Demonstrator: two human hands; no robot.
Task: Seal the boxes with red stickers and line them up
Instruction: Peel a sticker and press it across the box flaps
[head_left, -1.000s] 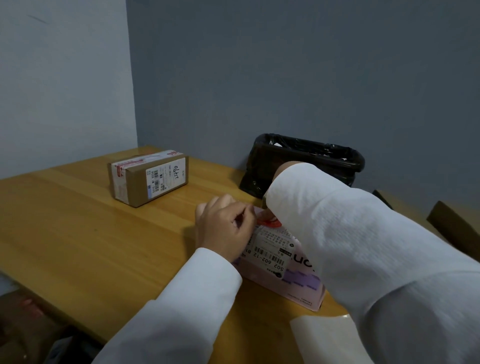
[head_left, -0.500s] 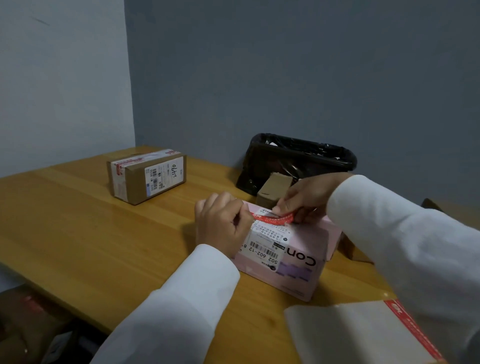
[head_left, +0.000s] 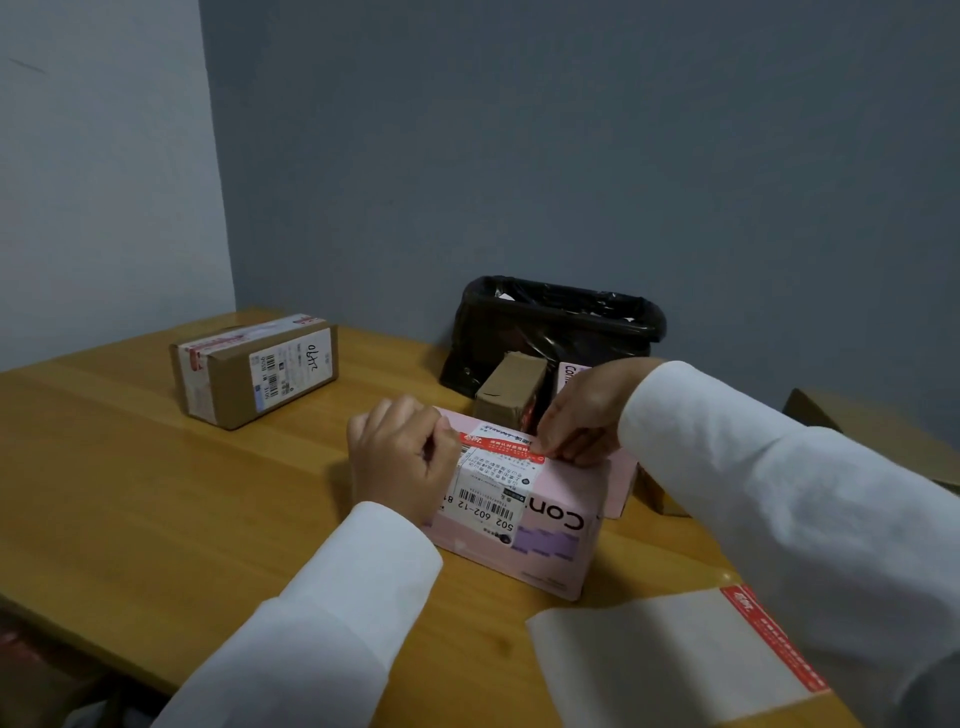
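A pink box (head_left: 550, 525) with a white shipping label lies on the wooden table (head_left: 130, 493) in front of me. A red sticker (head_left: 498, 447) stretches across its top. My left hand (head_left: 402, 457) pinches the sticker's left end at the box's left edge. My right hand (head_left: 584, 415) pinches and presses the sticker's right end. A brown box (head_left: 249, 371) with a red sticker on its end stands at the back left. A small brown box (head_left: 511, 389) stands just behind the pink one.
A black bin (head_left: 561, 322) lined with a bag sits against the back wall. A white backing sheet (head_left: 670, 654) with one red sticker on its right edge lies at the near right. More cardboard boxes (head_left: 872, 431) stand at the far right behind my sleeve.
My right arm has swung right, uncovering the pink box. The red sticker has been pulled out straight across the box top and now lies lower on it.
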